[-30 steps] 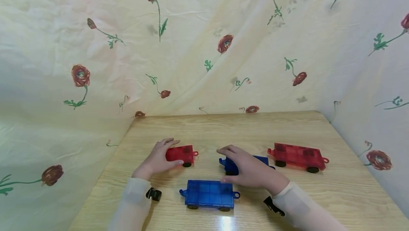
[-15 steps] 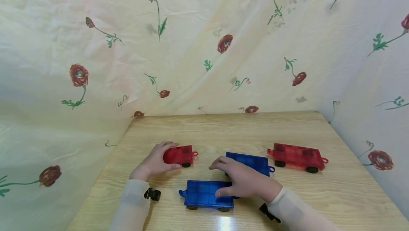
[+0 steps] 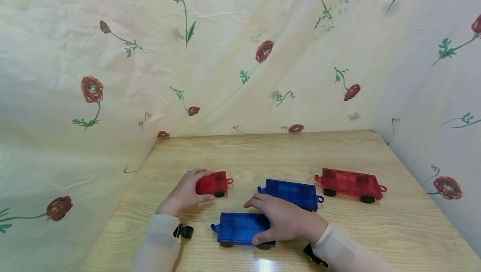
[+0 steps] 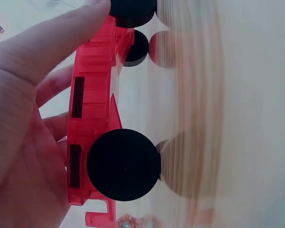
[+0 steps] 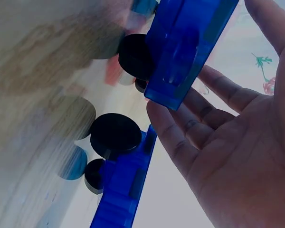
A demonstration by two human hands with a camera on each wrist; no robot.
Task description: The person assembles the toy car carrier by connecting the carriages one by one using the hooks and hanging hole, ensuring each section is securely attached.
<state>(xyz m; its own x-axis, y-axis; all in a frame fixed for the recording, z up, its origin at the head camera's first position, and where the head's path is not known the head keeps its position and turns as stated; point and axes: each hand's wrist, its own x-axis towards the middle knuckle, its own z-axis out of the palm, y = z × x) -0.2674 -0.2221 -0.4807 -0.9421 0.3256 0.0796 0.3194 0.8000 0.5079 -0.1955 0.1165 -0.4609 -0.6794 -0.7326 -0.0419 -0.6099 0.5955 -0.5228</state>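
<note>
My left hand holds a red toy wagon with black wheels, left of centre. In the left wrist view the thumb lies along one side of the wagon and the fingers lie behind it. My right hand spans the right end of the nearer blue toy wagon. Its fingers are loosely spread in the right wrist view, by the upper blue wagon; whether they touch it I cannot tell. Partly behind that hand stands a second blue wagon.
Another red wagon stands at the right, close to the far blue wagon's loop. All stand on a wood-grain table. Flower-printed cloth hangs behind and at both sides.
My right hand has moved from the far blue wagon toward me, over the right end of the nearer one. The left hand has shifted only slightly, still at the red wagon.
</note>
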